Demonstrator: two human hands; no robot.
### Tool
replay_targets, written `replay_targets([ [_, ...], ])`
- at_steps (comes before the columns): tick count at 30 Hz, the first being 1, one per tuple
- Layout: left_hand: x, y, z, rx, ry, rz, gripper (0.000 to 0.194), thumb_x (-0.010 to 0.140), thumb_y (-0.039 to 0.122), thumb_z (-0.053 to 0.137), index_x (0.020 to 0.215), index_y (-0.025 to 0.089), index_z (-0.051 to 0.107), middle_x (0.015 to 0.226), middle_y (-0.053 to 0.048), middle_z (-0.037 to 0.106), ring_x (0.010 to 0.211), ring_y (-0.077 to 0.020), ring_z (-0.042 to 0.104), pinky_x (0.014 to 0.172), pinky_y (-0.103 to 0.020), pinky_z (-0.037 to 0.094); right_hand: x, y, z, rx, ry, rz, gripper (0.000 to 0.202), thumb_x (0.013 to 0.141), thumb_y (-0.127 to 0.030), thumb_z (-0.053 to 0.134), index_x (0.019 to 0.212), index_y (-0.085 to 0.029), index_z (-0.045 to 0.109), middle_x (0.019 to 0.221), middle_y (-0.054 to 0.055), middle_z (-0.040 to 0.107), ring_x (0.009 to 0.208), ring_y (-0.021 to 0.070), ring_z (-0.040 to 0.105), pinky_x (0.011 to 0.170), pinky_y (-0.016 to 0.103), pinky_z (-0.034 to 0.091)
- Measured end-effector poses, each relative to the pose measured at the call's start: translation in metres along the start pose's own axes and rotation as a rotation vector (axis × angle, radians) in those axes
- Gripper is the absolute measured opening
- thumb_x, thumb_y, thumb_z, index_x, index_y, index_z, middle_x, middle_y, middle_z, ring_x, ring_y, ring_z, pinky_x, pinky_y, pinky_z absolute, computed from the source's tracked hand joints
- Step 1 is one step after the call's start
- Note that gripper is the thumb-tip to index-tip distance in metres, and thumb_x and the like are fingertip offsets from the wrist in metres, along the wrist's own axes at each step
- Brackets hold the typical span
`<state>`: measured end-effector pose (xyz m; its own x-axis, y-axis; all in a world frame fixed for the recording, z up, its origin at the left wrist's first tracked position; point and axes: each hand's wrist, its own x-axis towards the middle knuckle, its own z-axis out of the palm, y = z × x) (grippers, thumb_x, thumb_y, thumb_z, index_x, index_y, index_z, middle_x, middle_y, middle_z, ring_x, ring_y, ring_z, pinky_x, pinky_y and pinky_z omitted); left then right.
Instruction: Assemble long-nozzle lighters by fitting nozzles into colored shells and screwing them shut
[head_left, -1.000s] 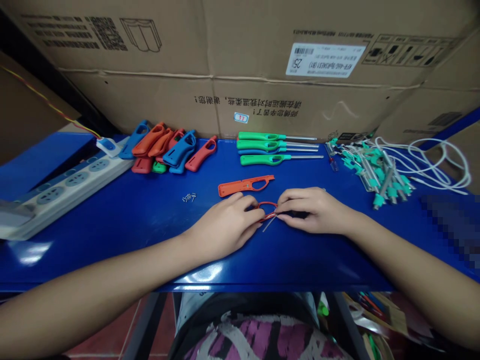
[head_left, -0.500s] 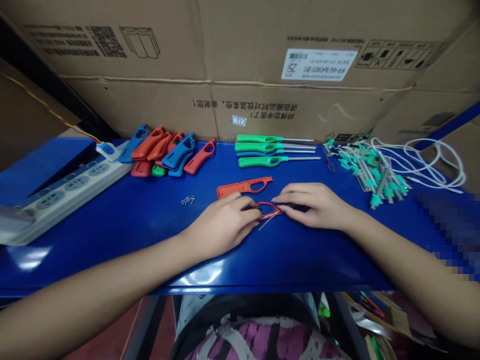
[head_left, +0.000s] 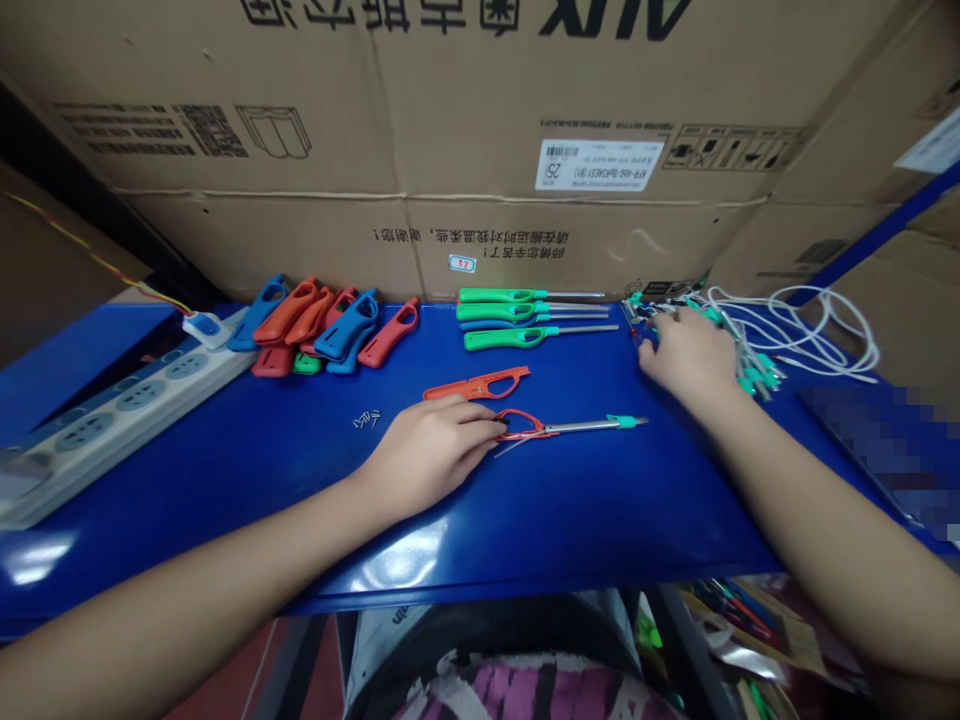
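My left hand (head_left: 442,445) is closed on the handle of an orange-red lighter half (head_left: 517,430) lying low over the table. A metal tube (head_left: 581,427) with a green tip piece extends from that half to the right, and a thin loose rod shows below its handle. Just behind lies the matching orange handle half (head_left: 480,385). My right hand (head_left: 690,355) is at the left side of a pile of metal tubes with green ends (head_left: 757,372), thumb and forefinger apart. A small screwdriver (head_left: 634,335) shows partly by its fingertips; its other fingers are hidden.
Small screws (head_left: 367,418) lie left of my left hand. Several coloured handle shells (head_left: 345,330) are heaped at the back left, beside a white power strip (head_left: 135,400). Several long lighters (head_left: 502,338) lie at the back middle. A white cable (head_left: 847,310) coils at the right, before a cardboard box (head_left: 450,180).
My right hand has left the lighter half and moved right and back to the pile of tubes. The tube with the green tip is now uncovered. My left hand keeps its hold.
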<state>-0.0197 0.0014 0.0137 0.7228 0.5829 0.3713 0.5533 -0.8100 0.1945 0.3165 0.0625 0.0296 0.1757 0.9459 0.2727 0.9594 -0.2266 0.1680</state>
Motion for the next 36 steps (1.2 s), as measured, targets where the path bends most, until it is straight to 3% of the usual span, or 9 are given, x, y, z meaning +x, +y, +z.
replay_targets([
  [4,0.002,0.001,-0.003,-0.042,-0.014,-0.067,0.018,0.095,0.021,0.061,0.109,0.023,0.073,0.109,-0.002,0.077,0.100,-0.0217,0.073,0.085,-0.034,0.058,0.014,0.021,0.010,-0.112,-0.054,0.134,0.039,0.089,-0.032,0.058,0.119,-0.008,0.065,0.126,0.025,0.059,0.118,0.0409,0.056,0.091,0.051,0.044],
  [9,0.004,0.000,-0.007,-0.047,-0.095,-0.184,0.021,0.092,0.026,0.067,0.112,0.025,0.072,0.107,-0.004,0.077,0.095,-0.0242,0.074,0.083,-0.036,0.058,0.021,0.030,0.021,-0.068,-0.079,0.144,0.029,0.091,-0.030,0.058,0.112,-0.014,0.069,0.126,0.022,0.059,0.116,0.0387,0.056,0.090,0.049,0.044],
  [13,0.006,0.000,-0.010,-0.061,-0.142,-0.248,0.024,0.092,0.028,0.068,0.115,0.025,0.071,0.108,-0.004,0.077,0.098,-0.0255,0.074,0.082,-0.036,0.058,0.023,0.031,0.021,-0.022,-0.022,0.116,0.024,0.091,-0.027,0.055,0.104,-0.015,0.070,0.125,0.021,0.059,0.115,0.0381,0.056,0.087,0.048,0.044],
  [15,0.006,0.000,-0.011,-0.076,-0.134,-0.269,0.025,0.091,0.028,0.069,0.115,0.025,0.071,0.106,-0.003,0.077,0.098,-0.0255,0.074,0.082,-0.036,0.058,0.024,0.031,0.020,0.101,0.097,0.075,0.021,0.090,-0.026,0.055,0.096,-0.014,0.070,0.119,0.022,0.062,0.111,0.0372,0.057,0.085,0.047,0.044],
  [19,0.005,-0.002,-0.009,-0.157,-0.096,-0.277,0.028,0.088,0.028,0.072,0.117,0.026,0.071,0.106,-0.001,0.078,0.097,-0.0236,0.074,0.086,-0.035,0.058,0.019,0.017,0.013,0.528,0.340,-0.164,0.015,0.087,-0.029,0.058,0.082,-0.017,0.066,0.094,0.013,0.066,0.092,0.0281,0.061,0.083,0.042,0.047],
  [21,0.004,-0.004,-0.006,-0.208,-0.067,-0.266,0.029,0.087,0.026,0.073,0.116,0.025,0.071,0.107,-0.002,0.078,0.097,-0.0228,0.074,0.088,-0.035,0.058,0.009,0.000,0.006,0.735,0.281,-0.362,0.017,0.089,-0.034,0.059,0.082,-0.019,0.066,0.086,0.007,0.066,0.079,0.0212,0.060,0.076,0.036,0.050],
  [24,0.004,-0.004,0.000,-0.281,-0.013,-0.241,0.026,0.087,0.023,0.073,0.114,0.022,0.072,0.110,-0.004,0.077,0.101,-0.0226,0.072,0.091,-0.036,0.056,-0.017,-0.029,-0.007,1.042,0.041,-0.716,0.017,0.091,-0.037,0.064,0.085,-0.021,0.068,0.087,0.005,0.066,0.078,0.0181,0.062,0.074,0.033,0.052],
  [28,0.006,-0.001,0.004,-0.374,0.019,-0.234,0.022,0.086,0.019,0.072,0.108,0.018,0.072,0.107,-0.006,0.076,0.100,-0.0219,0.071,0.091,-0.037,0.056,-0.045,-0.056,-0.017,1.052,-0.162,-0.977,0.012,0.093,-0.029,0.065,0.089,-0.020,0.071,0.091,0.005,0.066,0.086,0.0171,0.064,0.080,0.033,0.052],
  [36,0.007,0.003,0.000,-0.396,-0.024,-0.284,0.018,0.083,0.018,0.073,0.101,0.015,0.071,0.101,-0.008,0.073,0.092,-0.0211,0.070,0.083,-0.034,0.057,-0.049,-0.061,-0.008,0.937,-0.081,-1.061,0.012,0.096,-0.022,0.060,0.095,-0.018,0.072,0.093,0.007,0.067,0.090,0.0190,0.064,0.082,0.035,0.051],
])
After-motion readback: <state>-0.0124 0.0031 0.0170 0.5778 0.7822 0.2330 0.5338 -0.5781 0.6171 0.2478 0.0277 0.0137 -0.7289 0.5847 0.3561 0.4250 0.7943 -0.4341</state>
